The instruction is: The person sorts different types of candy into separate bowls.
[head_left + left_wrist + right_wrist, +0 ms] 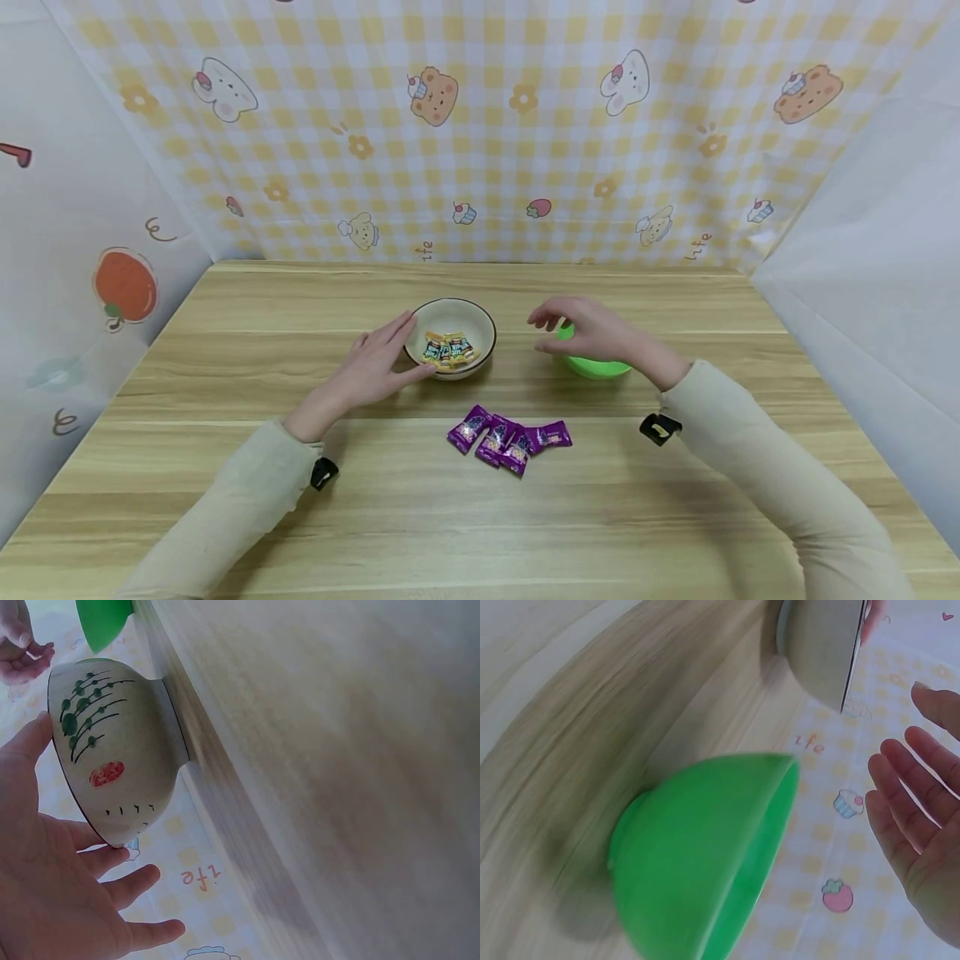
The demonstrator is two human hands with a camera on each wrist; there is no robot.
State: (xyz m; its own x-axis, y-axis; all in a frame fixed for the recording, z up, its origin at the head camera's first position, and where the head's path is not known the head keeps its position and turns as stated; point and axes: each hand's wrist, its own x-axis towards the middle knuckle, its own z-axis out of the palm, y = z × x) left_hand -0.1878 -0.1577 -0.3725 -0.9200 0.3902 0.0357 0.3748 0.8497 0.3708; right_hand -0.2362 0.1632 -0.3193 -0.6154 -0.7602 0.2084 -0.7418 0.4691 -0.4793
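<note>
A cream bowl with a dark rim (452, 313) stands upright on the table, with several yellow-wrapped candies (450, 350) inside. My left hand (367, 373) reaches across its left side, thumb and forefinger at the rim and the other fingers spread. In the left wrist view, the outer wall of the cream bowl (124, 742) shows green leaf sprigs and a red mark. Over the green bowl (598, 368) hovers my right hand (588, 329), fingers loosely bent and holding nothing. The right wrist view has this hand (922, 802) apart from the green bowl (697, 847).
Several purple-wrapped candies (498, 440) lie in a loose row on the wooden table (420, 533), in front of and between the two bowls. A yellow checked cloth (480, 150) with cartoon prints hangs behind the table's far edge. White cloth walls flank both sides.
</note>
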